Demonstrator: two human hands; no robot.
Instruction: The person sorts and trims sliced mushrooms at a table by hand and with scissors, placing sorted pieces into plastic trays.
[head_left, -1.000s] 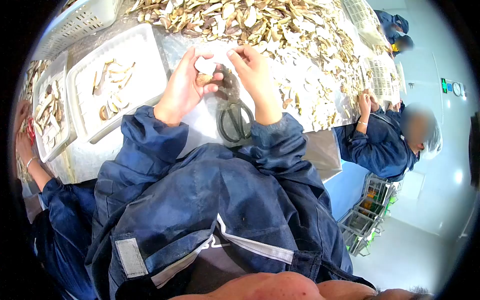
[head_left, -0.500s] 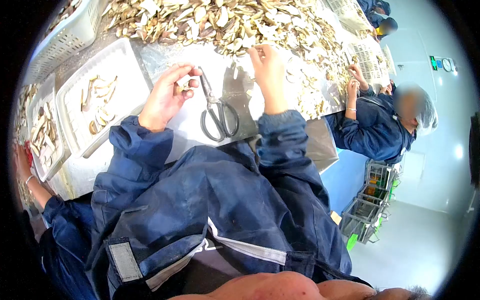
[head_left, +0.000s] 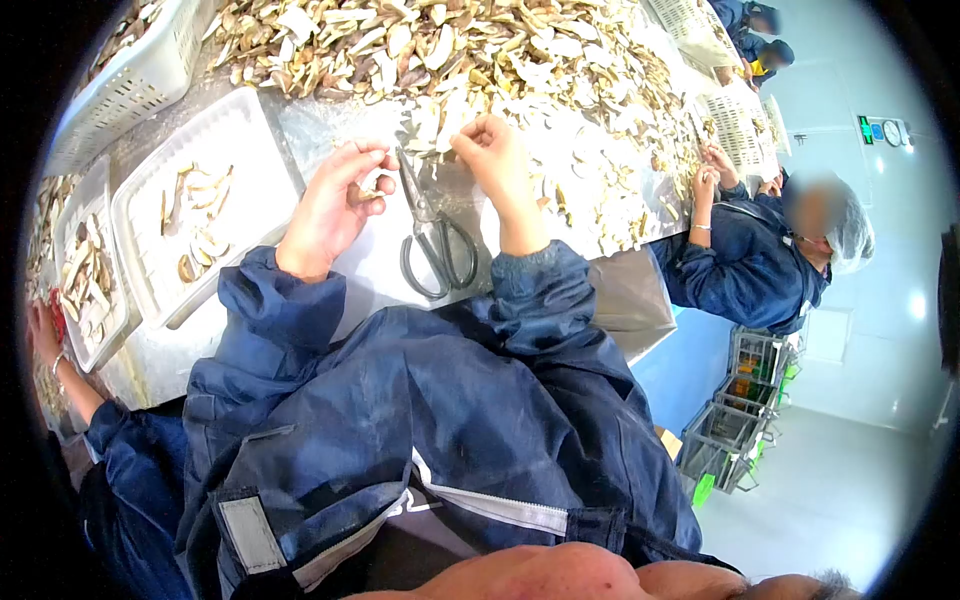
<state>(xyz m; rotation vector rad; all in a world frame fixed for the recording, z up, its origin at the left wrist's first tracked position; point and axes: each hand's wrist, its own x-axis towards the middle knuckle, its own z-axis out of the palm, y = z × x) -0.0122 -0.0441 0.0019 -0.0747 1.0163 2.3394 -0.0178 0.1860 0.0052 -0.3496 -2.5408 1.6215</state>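
Note:
My left hand (head_left: 328, 212) is curled, with a small pale mushroom slice (head_left: 371, 190) partly hidden between its fingers. Black-handled scissors (head_left: 424, 215) lie on the metal table between my hands, blades pointing away from me. My right hand (head_left: 500, 172) has its thumb and fingertips pinched together at the near edge of the sliced mushroom pile (head_left: 430, 55); whatever is between them is too small to make out. To the left, a white tray (head_left: 150, 215) holds several long mushroom slices (head_left: 205, 195).
A second white tray (head_left: 95, 345) with mushroom slices stands at far left, near another person's hand (head_left: 45, 335). A white perforated basket (head_left: 150, 95) is at upper left. On the right, a co-worker (head_left: 750, 245) handles slices beside other baskets (head_left: 735, 125).
My right hand has moved left and slightly toward me, closer to the scissors' tips. My left hand stays almost in place, its fingers shifted a little around the slice.

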